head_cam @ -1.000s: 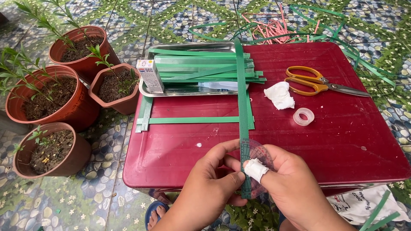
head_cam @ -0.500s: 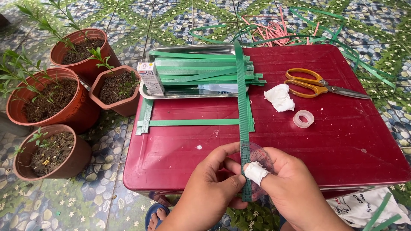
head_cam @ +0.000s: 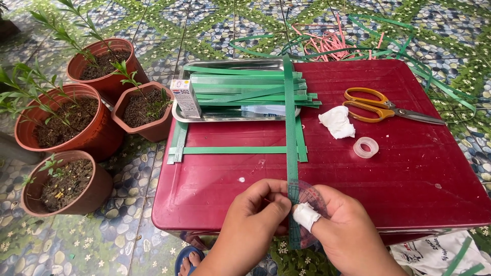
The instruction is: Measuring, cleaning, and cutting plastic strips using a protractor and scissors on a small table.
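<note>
Both hands met at the near edge of the red tabletop. The left hand and the right hand, its thumb bandaged white, each had a closed grip on one long green strip, seemingly pressed over a clear protractor. One steel tray held a stack of green strips beside one small box. One pair of orange scissors, one tape roll and one white wad lay apart. Four terracotta pots stood on pebble-patterned floor tiles.
</note>
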